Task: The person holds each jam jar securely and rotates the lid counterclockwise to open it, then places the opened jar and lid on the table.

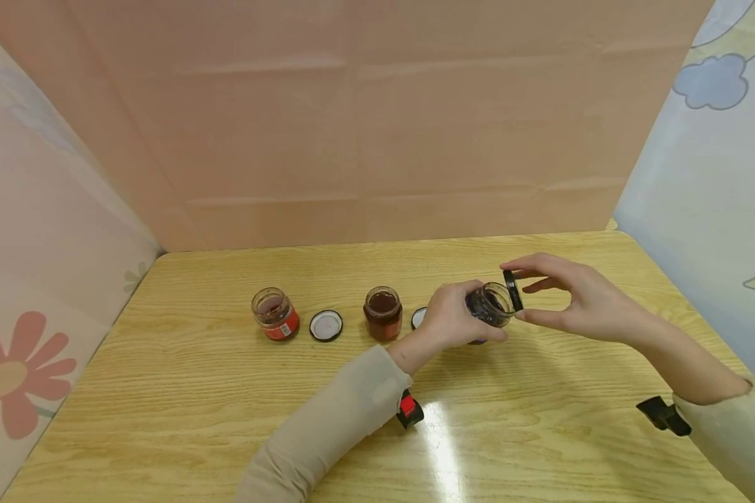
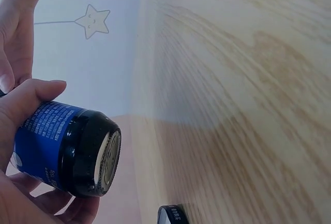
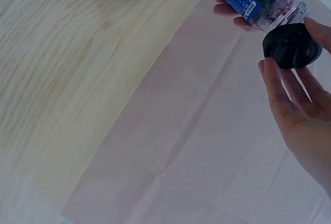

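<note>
In the head view my left hand (image 1: 451, 316) grips a glass jar (image 1: 492, 304) with dark contents, tilted with its mouth toward the right. Its blue label (image 2: 44, 136) and base show in the left wrist view, the base off the table. My right hand (image 1: 579, 297) pinches a black lid (image 1: 512, 290) by its rim between thumb and fingertips. The lid stands on edge right at the jar's mouth; in the right wrist view the lid (image 3: 292, 45) sits slightly askew against the glass rim. Whether it touches all round I cannot tell.
Left of my hands stand a lidless jar with dark red contents (image 1: 383, 318) and a lidless jar with a red label (image 1: 277, 318). Between them a lid (image 1: 326, 325) lies inner side up. Another lid (image 1: 418, 317) is partly hidden behind my left hand. A pink backdrop (image 1: 365, 140) rises behind the table.
</note>
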A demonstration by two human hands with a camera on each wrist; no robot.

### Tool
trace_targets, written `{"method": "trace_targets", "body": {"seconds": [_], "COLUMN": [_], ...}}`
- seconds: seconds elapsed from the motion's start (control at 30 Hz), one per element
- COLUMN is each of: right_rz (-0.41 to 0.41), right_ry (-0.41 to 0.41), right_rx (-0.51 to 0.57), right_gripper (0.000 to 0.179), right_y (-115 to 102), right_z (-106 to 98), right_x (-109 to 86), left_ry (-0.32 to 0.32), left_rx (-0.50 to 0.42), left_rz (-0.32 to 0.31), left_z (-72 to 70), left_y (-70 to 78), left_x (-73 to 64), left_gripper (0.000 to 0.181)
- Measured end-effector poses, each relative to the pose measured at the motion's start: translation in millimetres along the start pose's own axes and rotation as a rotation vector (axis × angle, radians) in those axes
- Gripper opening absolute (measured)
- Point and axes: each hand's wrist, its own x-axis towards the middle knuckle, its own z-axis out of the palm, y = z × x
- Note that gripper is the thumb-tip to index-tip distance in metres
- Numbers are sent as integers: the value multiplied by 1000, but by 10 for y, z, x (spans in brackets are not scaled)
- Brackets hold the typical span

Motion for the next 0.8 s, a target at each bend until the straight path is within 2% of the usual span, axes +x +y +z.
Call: {"method": "trace_targets", "body": {"seconds": [0.37,0.6,0.8], "right_rz": [22,3,49], "right_ry": [58,76,81], "right_rx": [168,166,117], "right_gripper": [66,71,70], "right_y": [48,90,108], "right_z": [67,94,97], "right_x": [-41,-64,-87], "left_ry": [21,33,39], "left_rx": [-26,8,1], "left_rz": [-7,-20,-18], "left_z": [28,52,55], "left_y": [-8,20,15], "left_x": [2,-5,6], "left_gripper": [74,73,70]}}
